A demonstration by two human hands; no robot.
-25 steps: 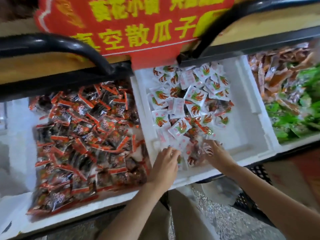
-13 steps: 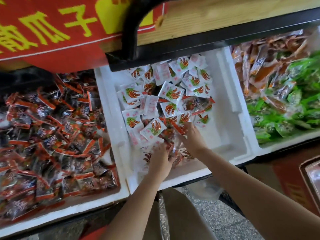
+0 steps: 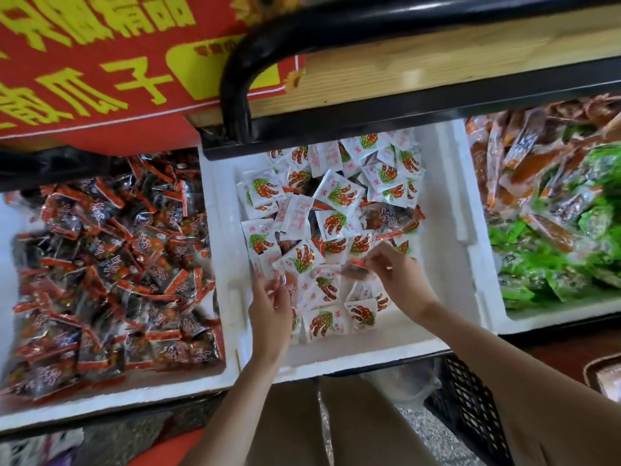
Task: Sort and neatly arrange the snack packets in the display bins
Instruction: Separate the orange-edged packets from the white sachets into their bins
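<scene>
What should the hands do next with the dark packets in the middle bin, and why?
Probably lift the dark packet pinched by the right hand out of the middle bin and drop it in the left bin. It lies among white packets, while the left bin holds matching dark ones. The left hand seems to grip a red-edged packet too.

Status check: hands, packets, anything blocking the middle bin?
Left hand holds a red-edged packet. Right hand pinches a dark packet. Stray dark packets mixed among white packets in middle bin. Nothing blocking.
</scene>
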